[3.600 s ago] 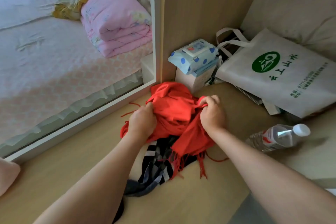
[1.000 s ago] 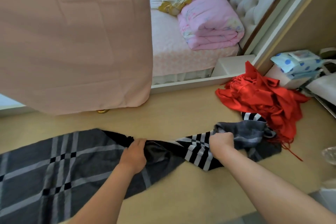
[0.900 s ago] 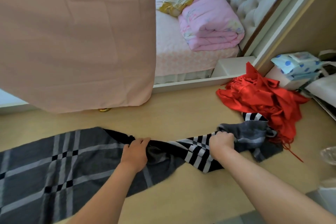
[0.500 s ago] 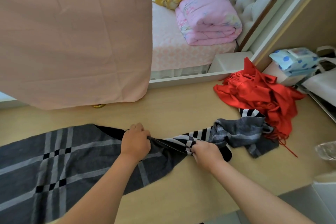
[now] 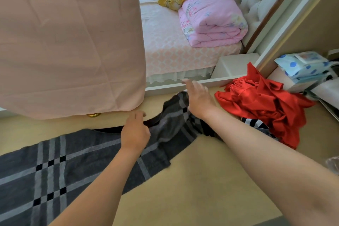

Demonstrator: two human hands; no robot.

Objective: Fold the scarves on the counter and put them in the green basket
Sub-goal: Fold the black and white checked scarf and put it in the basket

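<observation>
A grey plaid scarf (image 5: 73, 161) lies spread along the wooden counter (image 5: 201, 180) from the lower left to the middle. My left hand (image 5: 134, 132) has its fingers curled at the scarf's far edge and seems to grip it. My right hand (image 5: 198, 97) is open with its fingers stretched out, and it touches a raised fold of the same scarf. A crumpled red scarf (image 5: 266, 108) lies in a heap to the right, partly over the plaid scarf's striped end (image 5: 255, 123). The green basket is not in view.
A pink cloth (image 5: 69, 42) hangs over the counter's back left. Behind a white frame (image 5: 183, 86) is a bed with a folded pink quilt (image 5: 211, 18). A wet-wipes pack (image 5: 302, 64) stands at the right, and part of a plastic bottle (image 5: 333, 165) shows at the right edge.
My right hand has let go of the scarf's bunched striped part, moved up and away, and opened against a raised fold. My left hand has stayed at the scarf's far edge.
</observation>
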